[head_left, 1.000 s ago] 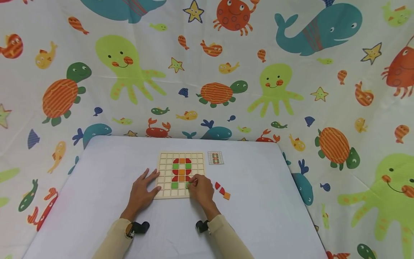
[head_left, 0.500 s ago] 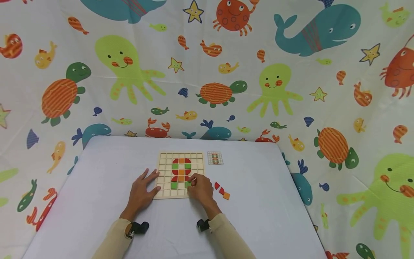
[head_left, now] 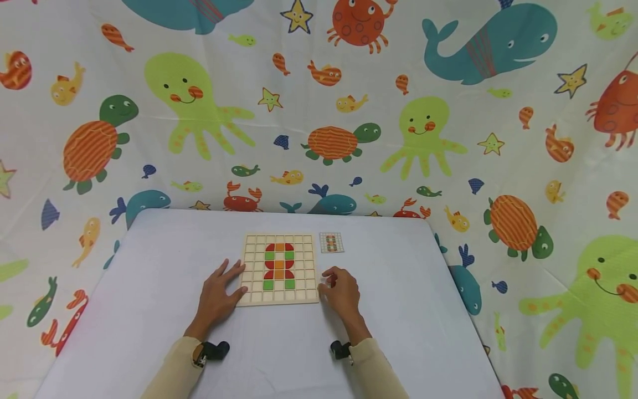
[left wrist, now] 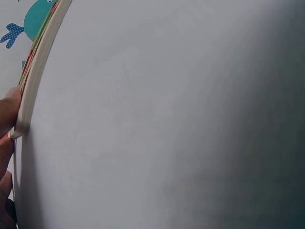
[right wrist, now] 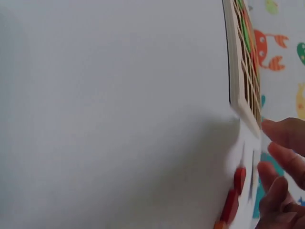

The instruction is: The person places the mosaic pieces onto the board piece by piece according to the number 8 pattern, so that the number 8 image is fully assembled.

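Note:
My left hand (head_left: 214, 295) rests at the left edge of a wooden grid board (head_left: 305, 278), its fingers spread. In the left wrist view the thumb (left wrist: 9, 109) touches the board's near corner. Red, green and orange tiles (head_left: 279, 265) form a figure in the board's middle. Just off the board's right side is my right hand (head_left: 341, 290), fingers loosely bent and holding nothing visible. Near it on the table, the right wrist view shows two red pieces (right wrist: 230, 206) and part of an orange piece (right wrist: 220, 224); the hand hides these in the head view.
A small pattern card (head_left: 331, 243) lies by the board's upper right corner. The board sits on a white-covered table (head_left: 413, 310). Behind it hangs a cloth (head_left: 344, 116) printed with sea animals.
My right hand has let go of the green tile, which now lies in its square at the lower right of the figure, and moved right off the board. The left hand stays put.

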Tool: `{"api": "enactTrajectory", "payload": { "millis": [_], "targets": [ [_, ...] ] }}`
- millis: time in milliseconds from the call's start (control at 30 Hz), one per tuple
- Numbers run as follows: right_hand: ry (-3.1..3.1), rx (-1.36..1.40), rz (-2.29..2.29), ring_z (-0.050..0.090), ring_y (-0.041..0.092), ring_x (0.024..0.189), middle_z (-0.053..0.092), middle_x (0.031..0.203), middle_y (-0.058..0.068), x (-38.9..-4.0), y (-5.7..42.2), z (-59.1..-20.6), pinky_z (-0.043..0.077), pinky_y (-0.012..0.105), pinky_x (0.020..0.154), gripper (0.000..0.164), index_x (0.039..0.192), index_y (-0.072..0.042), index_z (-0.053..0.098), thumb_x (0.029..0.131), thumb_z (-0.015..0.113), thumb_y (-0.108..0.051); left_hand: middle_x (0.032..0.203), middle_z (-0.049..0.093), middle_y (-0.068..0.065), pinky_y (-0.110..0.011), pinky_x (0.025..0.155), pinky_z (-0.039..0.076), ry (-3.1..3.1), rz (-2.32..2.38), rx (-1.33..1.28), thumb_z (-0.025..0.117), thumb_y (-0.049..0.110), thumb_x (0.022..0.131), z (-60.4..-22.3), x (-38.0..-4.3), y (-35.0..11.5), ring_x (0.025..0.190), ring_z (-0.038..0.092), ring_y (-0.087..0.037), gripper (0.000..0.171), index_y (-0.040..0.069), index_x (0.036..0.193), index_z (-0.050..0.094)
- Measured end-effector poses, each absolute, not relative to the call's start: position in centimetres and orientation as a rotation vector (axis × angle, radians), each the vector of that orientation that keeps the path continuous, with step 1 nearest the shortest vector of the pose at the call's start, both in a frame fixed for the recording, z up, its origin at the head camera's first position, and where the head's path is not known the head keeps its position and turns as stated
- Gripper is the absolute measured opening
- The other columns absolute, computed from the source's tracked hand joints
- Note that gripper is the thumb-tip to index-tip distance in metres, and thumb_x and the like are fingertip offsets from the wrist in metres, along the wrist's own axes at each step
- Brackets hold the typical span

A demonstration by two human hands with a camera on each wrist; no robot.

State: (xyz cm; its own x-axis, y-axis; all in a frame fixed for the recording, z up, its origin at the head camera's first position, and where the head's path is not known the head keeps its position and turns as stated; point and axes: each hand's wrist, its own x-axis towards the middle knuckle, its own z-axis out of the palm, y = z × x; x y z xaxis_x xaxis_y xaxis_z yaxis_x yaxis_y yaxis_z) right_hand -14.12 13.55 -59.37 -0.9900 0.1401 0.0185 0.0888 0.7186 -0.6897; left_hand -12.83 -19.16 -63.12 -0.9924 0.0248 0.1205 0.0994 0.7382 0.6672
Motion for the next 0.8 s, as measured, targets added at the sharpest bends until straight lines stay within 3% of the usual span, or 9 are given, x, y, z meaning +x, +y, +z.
{"api": "enactTrajectory", "payload": {
  "millis": [200, 333, 600, 800],
  "targets": [
    [-2.916, -0.336, 1.000, 0.062, 0.020, 0.084, 0.067, 0.098, 0.007, -13.8, 15.9, -59.4, 0.049, 0.033, 0.065, 0.026, 0.101, -0.014, 0.078, 0.081, 0.093, -0.020, 0.164, 0.050, -0.012, -0.074, 0.124, 0.025, -2.837, -1.092, -0.092, 0.077, 0.019, 0.095, -63.2, -12.8, -19.1, 0.159, 0.029, -0.049, 0.062, 0.009, 0.153, 0.057],
    [-2.950, -0.342, 0.957, 0.060, 0.019, 0.082, 0.066, 0.095, 0.005, -13.9, 16.6, -59.8, 0.048, 0.032, 0.064, 0.025, 0.096, -0.015, 0.076, 0.081, 0.094, -0.022, 0.164, 0.050, -0.012, -0.074, 0.124, 0.025, -2.830, -1.090, -0.099, 0.077, 0.019, 0.095, -63.4, -12.9, -19.1, 0.159, 0.030, -0.049, 0.062, 0.009, 0.153, 0.057],
    [-2.958, -0.196, 1.066, 0.057, 0.015, 0.073, 0.064, 0.082, -0.002, -14.2, 16.2, -60.3, 0.043, 0.030, 0.059, 0.026, 0.101, -0.020, 0.068, 0.087, 0.087, -0.010, 0.164, 0.050, -0.012, -0.073, 0.125, 0.025, -2.829, -1.096, -0.097, 0.077, 0.019, 0.095, -63.8, -13.0, -19.3, 0.160, 0.029, -0.048, 0.062, 0.009, 0.153, 0.057],
    [-2.942, -0.135, 1.130, 0.058, 0.015, 0.076, 0.066, 0.086, -0.003, -14.4, 15.3, -60.3, 0.043, 0.030, 0.061, 0.026, 0.099, -0.023, 0.067, 0.088, 0.084, -0.007, 0.164, 0.050, -0.012, -0.074, 0.125, 0.025, -2.822, -1.091, -0.106, 0.077, 0.018, 0.095, -63.6, -12.9, -19.2, 0.159, 0.029, -0.049, 0.062, 0.009, 0.152, 0.058]
  ]
}}
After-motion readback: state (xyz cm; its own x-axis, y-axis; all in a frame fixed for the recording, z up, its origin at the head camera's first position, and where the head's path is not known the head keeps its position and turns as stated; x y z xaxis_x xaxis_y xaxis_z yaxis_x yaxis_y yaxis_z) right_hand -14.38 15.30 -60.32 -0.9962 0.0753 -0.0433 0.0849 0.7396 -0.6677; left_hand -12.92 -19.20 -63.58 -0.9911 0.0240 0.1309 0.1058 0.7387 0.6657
